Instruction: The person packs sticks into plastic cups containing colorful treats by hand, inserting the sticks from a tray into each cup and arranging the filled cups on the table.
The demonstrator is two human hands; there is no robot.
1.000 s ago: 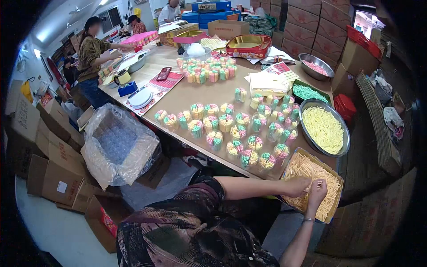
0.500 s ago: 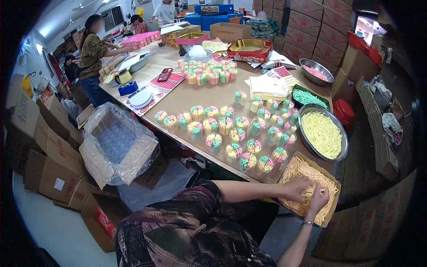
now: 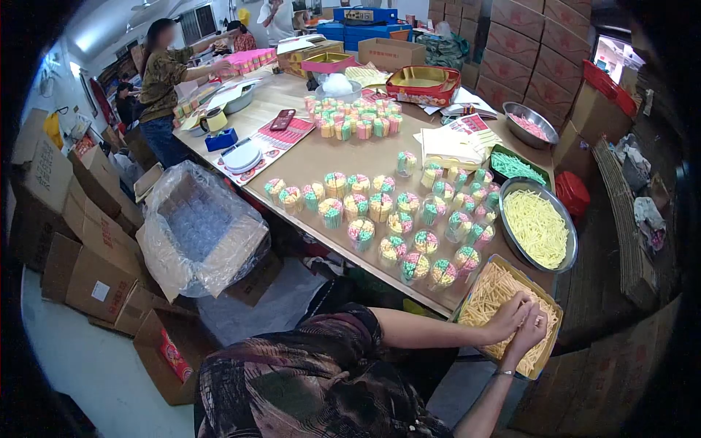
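Observation:
Both hands are together over a tray of pale orange sticks [image 3: 491, 290] at the table's near right corner. My left hand [image 3: 510, 318] has its fingers bent against my right hand [image 3: 531, 332]. The right hand is closed round a few orange sticks, whose ends show at its fingers. What the left fingers hold, if anything, is hidden. Just behind the tray is a steel bowl of yellow sticks [image 3: 537, 228]. Clear cups filled with pink, green and yellow sticks [image 3: 444, 273] stand in rows to the left of the tray.
Green sticks [image 3: 517, 168] and a bowl of pink sticks [image 3: 527, 128] lie farther back. A plastic-lined box [image 3: 196, 233] stands left of the table. A co-worker [image 3: 162, 87] is at the far left side. Cartons [image 3: 511, 45] are stacked behind.
The left hand has moved from lying spread over the sticks to meeting the right hand, its fingers drawn in. The view has shifted slightly.

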